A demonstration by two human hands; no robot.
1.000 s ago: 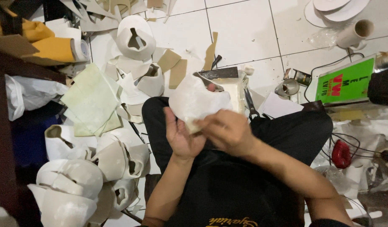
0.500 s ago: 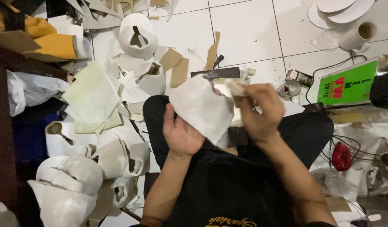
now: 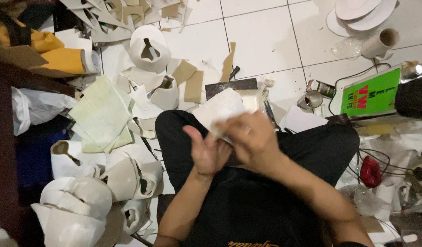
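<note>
Over the lap, at the fingers: white sheet piece (image 3: 218, 110) is held between both hands, its upper part sticking out beyond the fingertips.
Left hand (image 3: 206, 153): palm turned up, thumb spread, fingers open under the sheet; it is supported, not pinched.
Right hand (image 3: 254, 139): laid across the sheet's near edge, fingers curled on it; grip seen as closed on the sheet, though blurred.
Change: half a second ago the right hand was raised at the sheet's far corner; now it is brought down over the left palm, and the sheet is seen tilted further away.
Meaning: pressing or smoothing judged in hand, shaping not finished.
Beyond the fingertips: dark flat tool (image 3: 231, 86) on the tiles.
Left of the fingers: white moulded shells (image 3: 128, 178).
</note>
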